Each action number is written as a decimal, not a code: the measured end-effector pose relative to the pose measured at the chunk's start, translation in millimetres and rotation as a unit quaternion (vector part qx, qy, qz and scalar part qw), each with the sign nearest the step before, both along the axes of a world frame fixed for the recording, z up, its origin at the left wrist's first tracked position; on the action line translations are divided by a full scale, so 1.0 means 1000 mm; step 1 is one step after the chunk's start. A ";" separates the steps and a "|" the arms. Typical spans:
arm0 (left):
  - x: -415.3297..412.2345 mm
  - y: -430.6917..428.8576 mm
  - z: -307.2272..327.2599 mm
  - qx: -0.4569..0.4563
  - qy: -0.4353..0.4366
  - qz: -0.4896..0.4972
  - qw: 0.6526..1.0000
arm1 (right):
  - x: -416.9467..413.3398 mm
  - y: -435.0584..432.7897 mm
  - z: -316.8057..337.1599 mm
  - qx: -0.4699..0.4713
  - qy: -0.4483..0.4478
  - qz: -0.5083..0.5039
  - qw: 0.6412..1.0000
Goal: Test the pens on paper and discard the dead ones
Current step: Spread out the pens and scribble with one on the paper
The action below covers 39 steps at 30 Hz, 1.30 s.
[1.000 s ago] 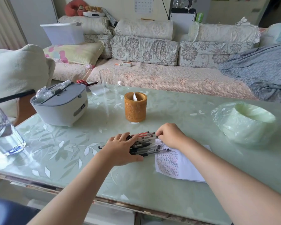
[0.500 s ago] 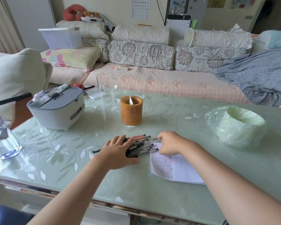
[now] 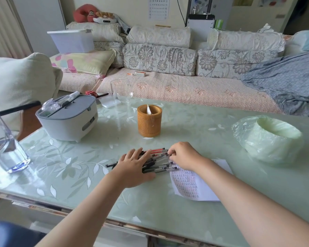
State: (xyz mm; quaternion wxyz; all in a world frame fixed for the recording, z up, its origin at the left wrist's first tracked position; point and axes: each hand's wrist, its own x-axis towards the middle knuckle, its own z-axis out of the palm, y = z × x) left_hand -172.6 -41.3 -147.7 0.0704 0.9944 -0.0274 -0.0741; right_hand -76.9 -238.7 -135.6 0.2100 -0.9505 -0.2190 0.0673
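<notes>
At lower centre the pens (image 3: 159, 162) are being pinned to the surface (image 3: 194, 125) by the flat, released left hand (image 3: 132, 166), likely against rolling, their ends being fingered by the curled right hand (image 3: 184, 154), grasp unclear.

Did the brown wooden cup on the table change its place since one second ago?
No. The wooden cup stands as before, right of the grey-lidded box and behind the pens; only the view shifted.
</notes>
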 end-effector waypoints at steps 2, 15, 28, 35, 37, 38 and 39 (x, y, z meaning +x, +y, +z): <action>0.002 0.000 0.000 -0.011 0.005 0.000 1.000 | -0.001 0.000 0.006 0.006 -0.025 0.004 1.000; -0.017 0.039 0.007 -0.066 0.103 0.123 0.985 | -0.025 -0.002 0.029 -0.128 0.053 -0.025 0.990; -0.016 0.023 -0.003 -0.070 -0.023 0.036 0.997 | -0.022 0.003 0.023 -0.042 -0.050 -0.003 0.998; -0.004 0.016 -0.004 -0.068 -0.032 -0.022 0.997 | -0.011 -0.001 0.005 -0.093 -0.130 0.098 0.982; -0.001 0.016 -0.004 -0.068 -0.027 -0.019 0.997 | -0.009 -0.001 0.005 -0.099 -0.154 0.103 0.978; 0.000 0.016 -0.003 -0.067 -0.026 -0.019 0.997 | -0.008 -0.001 0.007 -0.097 -0.161 0.104 0.977; 0.001 0.015 -0.001 -0.064 -0.027 -0.021 0.997 | -0.008 -0.002 0.009 -0.092 -0.165 0.103 0.977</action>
